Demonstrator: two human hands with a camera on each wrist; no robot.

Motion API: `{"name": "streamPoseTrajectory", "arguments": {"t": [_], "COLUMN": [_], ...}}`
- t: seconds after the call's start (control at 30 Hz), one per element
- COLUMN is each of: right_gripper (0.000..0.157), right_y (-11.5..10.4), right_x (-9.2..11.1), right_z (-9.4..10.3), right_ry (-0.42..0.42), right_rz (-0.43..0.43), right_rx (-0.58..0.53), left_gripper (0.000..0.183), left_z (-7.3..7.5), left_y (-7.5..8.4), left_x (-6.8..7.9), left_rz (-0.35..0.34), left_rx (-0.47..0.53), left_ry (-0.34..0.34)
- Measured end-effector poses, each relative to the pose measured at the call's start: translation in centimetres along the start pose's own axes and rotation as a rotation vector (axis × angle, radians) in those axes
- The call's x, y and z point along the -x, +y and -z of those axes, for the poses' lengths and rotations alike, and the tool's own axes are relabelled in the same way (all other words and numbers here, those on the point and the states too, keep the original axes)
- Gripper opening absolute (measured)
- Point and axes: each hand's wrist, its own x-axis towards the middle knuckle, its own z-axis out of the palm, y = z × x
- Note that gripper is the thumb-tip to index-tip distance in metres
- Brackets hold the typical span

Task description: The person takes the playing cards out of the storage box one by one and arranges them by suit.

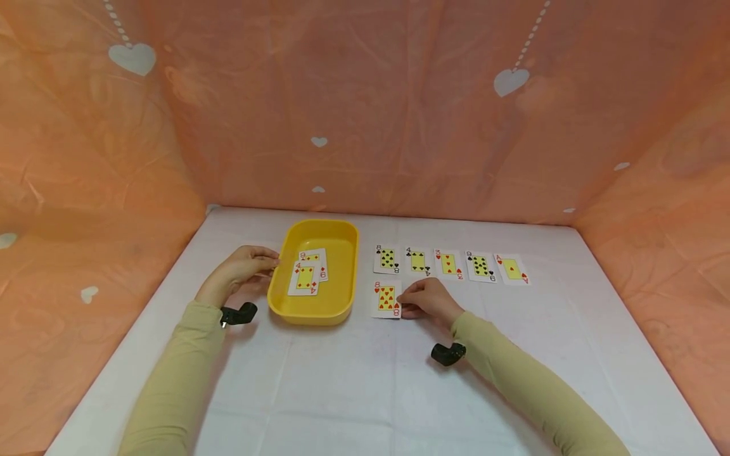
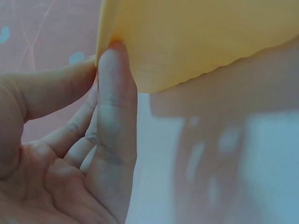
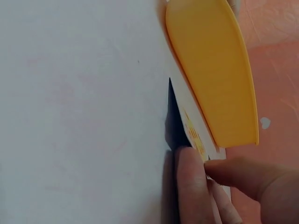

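In the head view, my left hand (image 1: 241, 269) is at the left side of a yellow plastic tray (image 1: 338, 278). The left wrist view shows its thumb and index finger pinching the tray's rim (image 2: 112, 28). Inside lie two overlapping playing cards, a four of diamonds (image 1: 305, 277) over a nine of diamonds (image 1: 323, 256). Just right of the tray, my right hand (image 1: 430, 299) pinches an eight of hearts (image 1: 386, 297) by its right edge. Seen from the right wrist, this card (image 3: 175, 116) is tilted up from the table, its dark underside showing.
Behind the right hand, several face-up cards form a row, from a black eight (image 1: 387, 259) through a three of hearts (image 1: 448, 264) to an ace of hearts (image 1: 512, 269). A white cloth (image 1: 331, 392) covers the table. Orange fabric walls (image 1: 365, 114) enclose the back and sides.
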Motion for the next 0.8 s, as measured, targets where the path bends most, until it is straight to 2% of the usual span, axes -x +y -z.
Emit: {"name": "streamPoseTrajectory", "arguments": {"t": [0.23, 0.5, 0.8], "right_gripper": [0.014, 0.019, 0.036], "right_y": [0.1, -0.2, -1.7], "right_x": [0.6, 1.5, 2.0], "right_z": [0.5, 1.6, 3.4], "right_ry": [-0.026, -0.088, -0.265], "right_rz": [0.001, 0.021, 0.135], "right_rx": [-0.016, 0.021, -0.005], "left_gripper": [0.038, 0.039, 0.039], "left_z": [0.0, 0.0, 0.1], "left_y": [0.0, 0.1, -0.1], "left_x": [0.0, 0.1, -0.2], "left_rz": [0.004, -0.012, -0.004], "left_rx": [-0.016, -0.020, -0.040], "left_ry": [0.004, -0.004, 0.005]}}
